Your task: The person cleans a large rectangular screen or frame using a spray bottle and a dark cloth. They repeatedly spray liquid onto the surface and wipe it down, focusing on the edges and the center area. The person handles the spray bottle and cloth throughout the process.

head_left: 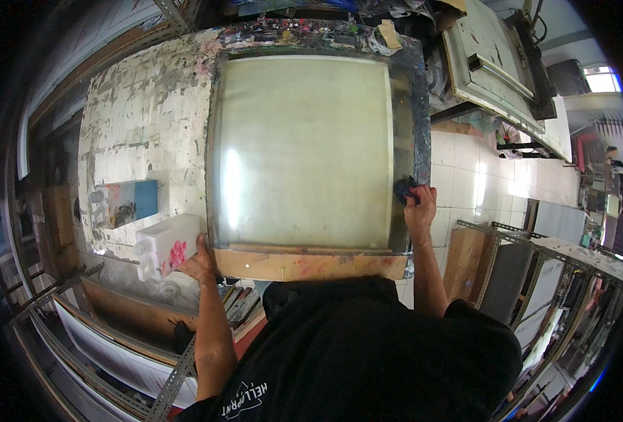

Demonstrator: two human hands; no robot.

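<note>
My left hand [198, 260] grips the lower end of a white plastic jug [174, 239] with pink smears on its side, at the near left corner of the worktable. The thumb lies along the jug, and the other fingers are partly hidden. At the right edge of the table, my right hand [422, 206] is closed on a bunched dark cloth [404, 190]. Between my hands lies a large framed screen [304, 148] with a pale, greenish, translucent surface. A brown strip [304, 266] runs along its near side.
A blue rectangular can [141, 199] stands beyond the jug on the stained white board [146, 126]. Ink-crusted clutter [290, 29] lines the table's far edge. Metal racks [529, 246] stand at the right, with shelving [114, 352] at the near left. Another machine table [494, 63] is at the far right.
</note>
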